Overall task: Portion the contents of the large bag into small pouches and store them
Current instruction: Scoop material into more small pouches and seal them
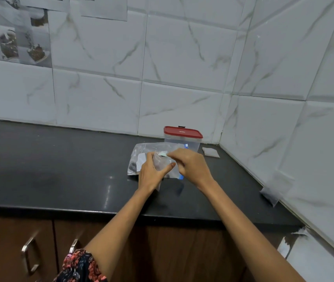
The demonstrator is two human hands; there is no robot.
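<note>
— Where are we in the portioning?

— We have a small pouch (163, 162) held up between both hands, just above the large bag (141, 154), which lies flat on the black tabletop (60, 169) toward the far right. Our left hand (152, 173) grips the pouch from below, thumb pressed across its front. Our right hand (190, 164) has its fingers (172, 154) curled and pinching the pouch's top edge. Something dark shows through the plastic, so we judge this pouch is filled and we are at the sealing step.

— Is the seal done?

— We cannot tell; the strip is hidden under our fingers. The next move likely calls for pressing along the whole top edge while the left hand keeps the pouch upright, so nothing spills.

— And where does it go afterwards?

— Probably into the clear box with the red lid (182, 132), standing just behind the large bag near the wall. Its lid is on, so we would need a free hand to open it first.

— Anything else around?

— A small white packet (210, 152) lies right of the box, and another clear pouch (273, 192) leans against the right wall, nearer us.
</note>
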